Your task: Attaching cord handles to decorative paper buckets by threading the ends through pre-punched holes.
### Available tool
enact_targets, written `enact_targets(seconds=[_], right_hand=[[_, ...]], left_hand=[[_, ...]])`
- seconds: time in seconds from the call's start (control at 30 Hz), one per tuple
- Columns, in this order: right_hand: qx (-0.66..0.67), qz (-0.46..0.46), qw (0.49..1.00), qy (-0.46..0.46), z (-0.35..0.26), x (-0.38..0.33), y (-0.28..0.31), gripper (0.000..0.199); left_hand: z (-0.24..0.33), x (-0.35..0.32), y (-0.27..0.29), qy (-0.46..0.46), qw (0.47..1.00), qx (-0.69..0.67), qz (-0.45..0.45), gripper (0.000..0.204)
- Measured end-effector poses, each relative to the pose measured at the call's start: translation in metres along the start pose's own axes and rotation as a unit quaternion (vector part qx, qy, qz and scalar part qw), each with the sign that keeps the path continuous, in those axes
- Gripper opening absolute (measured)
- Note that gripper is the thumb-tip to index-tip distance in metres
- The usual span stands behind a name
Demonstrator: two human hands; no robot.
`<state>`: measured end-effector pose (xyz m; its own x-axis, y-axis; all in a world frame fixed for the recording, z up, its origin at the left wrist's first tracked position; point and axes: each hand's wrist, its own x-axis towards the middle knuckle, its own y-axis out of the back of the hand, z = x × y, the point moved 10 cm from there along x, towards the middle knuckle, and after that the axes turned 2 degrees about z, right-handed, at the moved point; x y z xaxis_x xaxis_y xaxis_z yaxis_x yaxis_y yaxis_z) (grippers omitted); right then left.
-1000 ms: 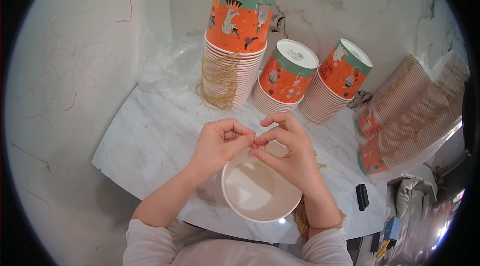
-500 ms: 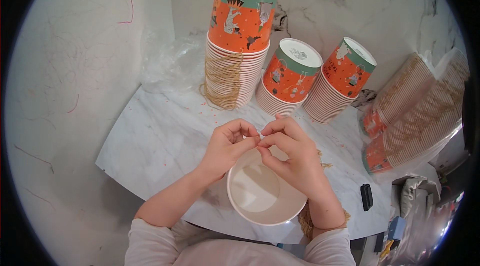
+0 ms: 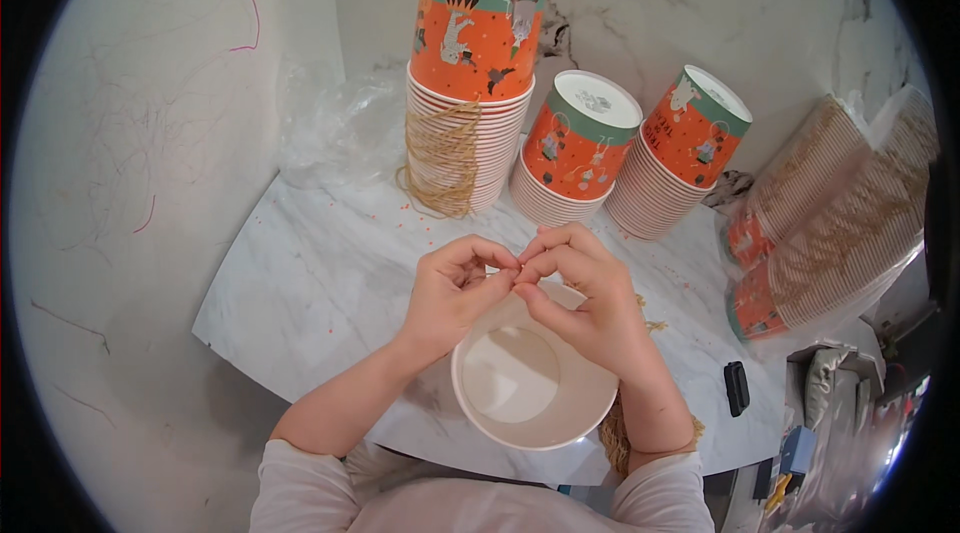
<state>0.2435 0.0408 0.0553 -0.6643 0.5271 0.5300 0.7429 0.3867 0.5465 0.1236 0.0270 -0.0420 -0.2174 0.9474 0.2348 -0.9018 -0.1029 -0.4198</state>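
Note:
Both my hands meet over the far rim of a white paper bucket (image 3: 512, 383), which stands with its mouth toward me on the marble-patterned table. My left hand (image 3: 455, 288) has thumb and index finger pinched together. Against them press the fingertips of my right hand (image 3: 585, 303), also in a pinch. Whatever lies between the fingertips is too small or hidden to make out. The bucket's inside shows bare white walls and base. Partly under my right forearm lies a bundle of brown twine (image 3: 615, 438).
Upside-down stacks of orange and green paper buckets (image 3: 476, 43) stand at the back; twine strands (image 3: 440, 163) hang on the tallest. Clear plastic film (image 3: 340, 128) lies left of it. Bagged bucket stacks (image 3: 830, 223) lean at right. A black object (image 3: 736, 389) lies near the right edge.
My hands stay pinched together over the bucket, with only slight finger shifts. The whole view has moved a little; nothing else has visibly changed.

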Motion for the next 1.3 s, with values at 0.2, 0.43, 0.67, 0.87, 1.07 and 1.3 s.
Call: enact_targets(seconds=[0.2, 0.43, 0.67, 0.87, 1.07, 1.3], right_hand=[[0.176, -0.001, 0.981, -0.077, 0.021, -0.004, -0.004, 0.013], [0.27, 0.011, 0.955, -0.12, 0.025, -0.005, -0.005, 0.008], [0.252, 0.002, 0.962, -0.106, 0.024, -0.003, -0.005, 0.009], [0.215, 0.036, 0.971, -0.097, 0.026, -0.005, -0.001, 0.01], [0.139, 0.034, 0.985, -0.095, 0.014, -0.006, -0.005, 0.007], [0.075, 0.042, 0.994, -0.06, 0.011, -0.006, -0.001, 0.015]], left_hand=[[0.016, -0.008, 0.005, -0.096, 0.994, 0.053, 0.019, 0.012], [0.022, -0.007, -0.005, -0.104, 0.994, -0.039, -0.015, 0.012], [0.019, -0.005, -0.007, -0.121, 0.99, -0.056, -0.052, 0.013], [0.016, -0.004, -0.007, -0.101, 0.992, -0.056, -0.042, 0.013], [0.017, -0.005, -0.003, -0.1, 0.994, -0.034, -0.016, 0.013], [0.015, -0.003, -0.001, -0.086, 0.995, -0.031, 0.03, 0.012]])
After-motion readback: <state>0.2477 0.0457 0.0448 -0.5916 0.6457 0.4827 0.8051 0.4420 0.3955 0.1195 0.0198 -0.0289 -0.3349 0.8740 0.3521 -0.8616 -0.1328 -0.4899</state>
